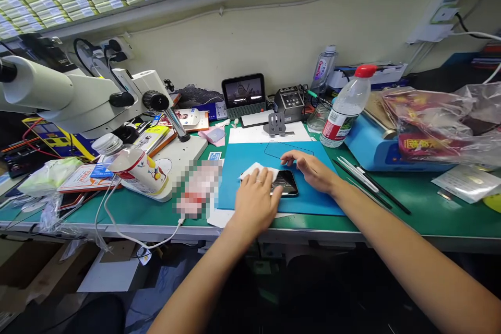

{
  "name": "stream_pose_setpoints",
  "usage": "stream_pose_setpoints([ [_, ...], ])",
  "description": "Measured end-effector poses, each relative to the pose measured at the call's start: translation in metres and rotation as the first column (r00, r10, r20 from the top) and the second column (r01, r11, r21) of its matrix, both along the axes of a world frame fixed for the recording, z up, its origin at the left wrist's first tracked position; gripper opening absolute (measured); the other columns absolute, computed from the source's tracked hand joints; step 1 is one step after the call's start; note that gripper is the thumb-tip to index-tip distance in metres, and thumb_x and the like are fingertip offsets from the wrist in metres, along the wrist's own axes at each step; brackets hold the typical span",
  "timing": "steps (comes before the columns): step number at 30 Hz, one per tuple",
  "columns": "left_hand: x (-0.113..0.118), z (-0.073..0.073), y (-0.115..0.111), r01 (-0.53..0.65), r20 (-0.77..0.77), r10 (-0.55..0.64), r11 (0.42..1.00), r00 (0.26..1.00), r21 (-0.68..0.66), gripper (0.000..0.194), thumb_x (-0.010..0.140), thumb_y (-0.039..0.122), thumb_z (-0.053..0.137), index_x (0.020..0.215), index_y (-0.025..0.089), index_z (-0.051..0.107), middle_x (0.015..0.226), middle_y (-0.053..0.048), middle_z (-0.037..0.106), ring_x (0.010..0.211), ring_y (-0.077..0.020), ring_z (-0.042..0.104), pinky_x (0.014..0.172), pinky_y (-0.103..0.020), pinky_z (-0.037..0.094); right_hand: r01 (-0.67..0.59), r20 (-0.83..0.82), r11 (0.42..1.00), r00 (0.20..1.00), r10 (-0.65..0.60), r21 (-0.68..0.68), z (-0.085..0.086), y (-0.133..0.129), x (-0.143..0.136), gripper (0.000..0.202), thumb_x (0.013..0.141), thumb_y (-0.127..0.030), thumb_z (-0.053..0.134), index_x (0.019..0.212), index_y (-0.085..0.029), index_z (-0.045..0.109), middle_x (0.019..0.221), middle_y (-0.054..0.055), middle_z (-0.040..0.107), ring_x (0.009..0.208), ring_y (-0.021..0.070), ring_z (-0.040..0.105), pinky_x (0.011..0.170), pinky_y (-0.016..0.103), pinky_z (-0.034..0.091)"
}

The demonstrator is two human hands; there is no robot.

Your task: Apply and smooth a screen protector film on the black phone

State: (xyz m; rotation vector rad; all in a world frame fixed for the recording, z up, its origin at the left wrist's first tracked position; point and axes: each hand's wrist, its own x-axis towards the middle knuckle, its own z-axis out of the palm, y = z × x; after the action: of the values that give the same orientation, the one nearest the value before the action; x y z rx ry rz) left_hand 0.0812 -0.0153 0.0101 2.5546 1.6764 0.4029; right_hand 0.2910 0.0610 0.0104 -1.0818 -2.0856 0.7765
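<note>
A black smartphone [287, 182] lies flat on a blue work mat [250, 159] in the middle of the green bench. My left hand [256, 198] presses a white cloth [252, 169] onto the phone's left end, fingers bent over it. My right hand [311, 169] rests on the mat at the phone's far right edge, fingers flat and touching the phone's side.
A stereo microscope [78, 94] stands at the left with a paper cup [136, 169] by its base. A water bottle [346, 107], a small screen [243, 91], a grey stand [276, 124], tweezers [358, 173] and a blue machine [376, 146] lie behind and right.
</note>
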Motion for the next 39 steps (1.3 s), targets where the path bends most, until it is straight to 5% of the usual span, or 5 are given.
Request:
stream_pose_setpoints([
  [6, -0.051, -0.004, -0.016, -0.034, -0.046, 0.034, 0.999, 0.998, -0.014, 0.053, 0.108, 0.039, 0.029, 0.151, 0.011, 0.044, 0.160, -0.013, 0.041, 0.150, -0.0303, 0.037, 0.119, -0.049, 0.037, -0.026, 0.034, 0.999, 0.999, 0.028, -0.043, 0.003, -0.001, -0.003, 0.086, 0.086, -0.087, 0.017, 0.112, -0.022, 0.067, 0.108, 0.012, 0.072, 0.101, 0.0299, 0.065, 0.092, 0.045, 0.050],
  [21, -0.062, -0.011, -0.070, -0.002, -0.029, 0.001, 0.999, 1.000, -0.033, 0.059, 0.108, 0.041, 0.030, 0.157, 0.008, 0.031, 0.166, -0.015, 0.026, 0.154, -0.0281, 0.025, 0.124, -0.047, 0.033, -0.045, 0.035, 0.999, 0.998, 0.046, -0.025, 0.001, 0.001, -0.004, 0.088, 0.085, -0.089, 0.015, 0.113, -0.022, 0.066, 0.108, 0.012, 0.071, 0.101, 0.0302, 0.064, 0.091, 0.044, 0.049],
  [31, 0.021, 0.000, -0.048, 0.250, 0.031, -0.248, 0.967, 0.968, -0.057, 0.064, 0.107, 0.051, 0.028, 0.151, 0.007, 0.043, 0.162, -0.014, 0.038, 0.153, -0.0288, 0.031, 0.126, -0.043, 0.026, -0.034, 0.011, 0.999, 0.999, 0.034, -0.016, 0.000, 0.001, -0.005, 0.090, 0.084, -0.089, 0.014, 0.109, -0.020, 0.066, 0.104, 0.013, 0.070, 0.098, 0.0298, 0.063, 0.089, 0.043, 0.049],
  [35, 0.047, 0.000, -0.031, 0.248, 0.037, -0.246, 0.968, 0.969, -0.049, 0.073, 0.107, 0.056, 0.023, 0.151, 0.001, 0.042, 0.160, -0.019, 0.041, 0.152, -0.0300, 0.033, 0.125, -0.043, 0.029, -0.011, 0.007, 1.000, 1.000, 0.012, -0.011, -0.002, 0.002, -0.003, 0.091, 0.083, -0.090, 0.013, 0.106, -0.020, 0.067, 0.103, 0.013, 0.071, 0.096, 0.0299, 0.063, 0.089, 0.045, 0.049],
  [39, 0.046, 0.000, -0.009, 0.197, 0.020, -0.196, 0.980, 0.980, -0.034, 0.076, 0.106, 0.058, 0.021, 0.151, 0.001, 0.041, 0.159, -0.019, 0.042, 0.150, -0.0289, 0.036, 0.123, -0.042, 0.031, -0.010, 0.006, 1.000, 1.000, 0.010, -0.002, -0.003, 0.004, -0.001, 0.091, 0.083, -0.090, 0.013, 0.105, -0.019, 0.067, 0.101, 0.013, 0.071, 0.095, 0.0299, 0.063, 0.090, 0.046, 0.049],
])
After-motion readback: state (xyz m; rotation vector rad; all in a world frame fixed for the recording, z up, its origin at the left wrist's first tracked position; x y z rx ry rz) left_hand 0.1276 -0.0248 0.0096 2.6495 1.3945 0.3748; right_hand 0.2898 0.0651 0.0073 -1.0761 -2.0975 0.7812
